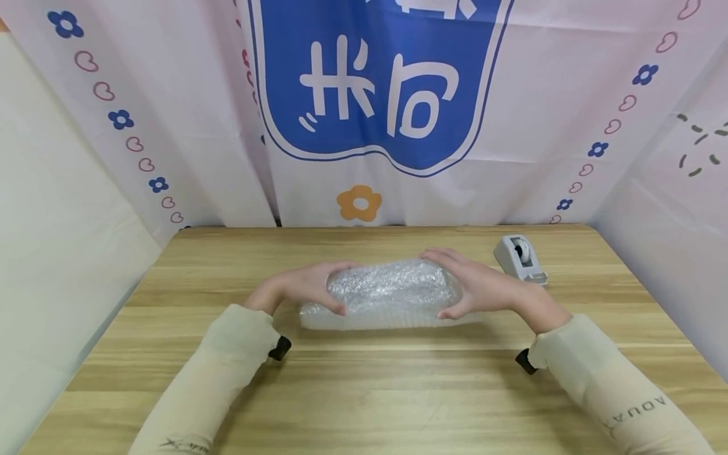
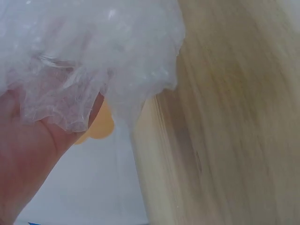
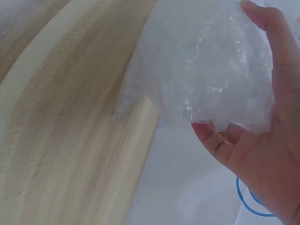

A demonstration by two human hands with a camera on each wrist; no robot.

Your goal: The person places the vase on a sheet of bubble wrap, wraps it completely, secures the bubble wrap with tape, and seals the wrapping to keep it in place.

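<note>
A bundle of clear bubble wrap (image 1: 392, 291) lies crosswise near the middle of the wooden table, its loose flap spread along the front side. My left hand (image 1: 309, 284) grips its left end, thumb at the front and fingers behind. At the opposite end my right hand (image 1: 478, 284) holds it the same way, thumb low on the near side. Crumpled wrap (image 2: 93, 51) covers part of the left palm in the left wrist view. In the right wrist view, the right fingers curl behind the wrap's end (image 3: 211, 70). Whatever is inside the wrap is hidden.
A grey tape dispenser (image 1: 519, 259) with a roll of tape stands at the back right, just beyond the right hand. Behind the wooden table (image 1: 375, 392) hangs a white printed curtain (image 1: 318, 189) with a blue emblem. White sheets also border both sides.
</note>
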